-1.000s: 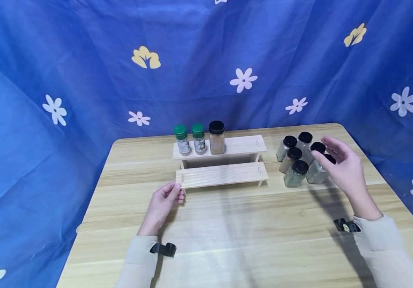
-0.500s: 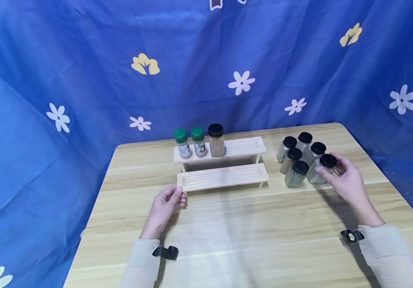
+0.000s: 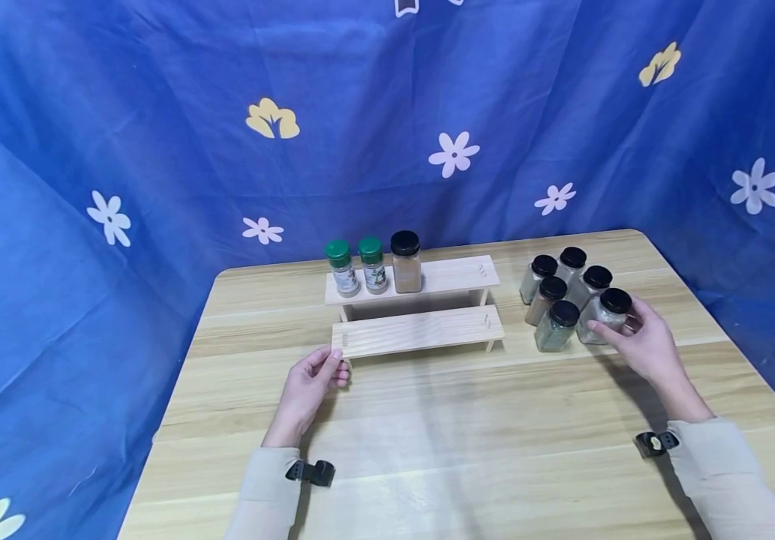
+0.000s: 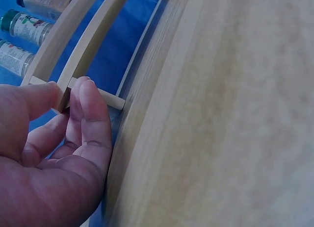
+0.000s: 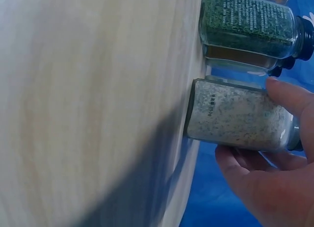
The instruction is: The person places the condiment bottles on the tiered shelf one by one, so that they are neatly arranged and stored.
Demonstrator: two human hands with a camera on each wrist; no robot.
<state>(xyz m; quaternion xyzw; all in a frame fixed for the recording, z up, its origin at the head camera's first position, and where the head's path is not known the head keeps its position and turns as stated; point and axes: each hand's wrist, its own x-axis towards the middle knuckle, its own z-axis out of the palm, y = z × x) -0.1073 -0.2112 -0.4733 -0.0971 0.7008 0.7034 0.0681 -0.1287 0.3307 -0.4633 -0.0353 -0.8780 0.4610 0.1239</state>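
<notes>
My left hand [image 3: 309,386] pinches the left end of the lower wooden shelf [image 3: 421,332] between thumb and fingers. In the left wrist view the shelf's board edge [image 4: 81,58] runs up from the fingertips. On the right, my right hand [image 3: 647,349] grips the front right spice jar [image 3: 602,324], thumb on one side and fingers on the other. The right wrist view shows this glass jar [image 5: 238,114] with pale, speckled contents, standing on the table. Beside it is a jar of green herbs [image 3: 554,331].
On the upper shelf [image 3: 458,274] stand two green-capped shakers [image 3: 343,277] [image 3: 375,276] and a black-capped jar [image 3: 407,271] of brown powder. Several other black-capped jars [image 3: 540,300] cluster at the table's right. A blue flowered cloth [image 3: 360,150] hangs behind the table.
My right hand has come down from above the jars and taken hold of the front right spice jar. The left hand stays on the lower shelf's end. The head view has shifted slightly.
</notes>
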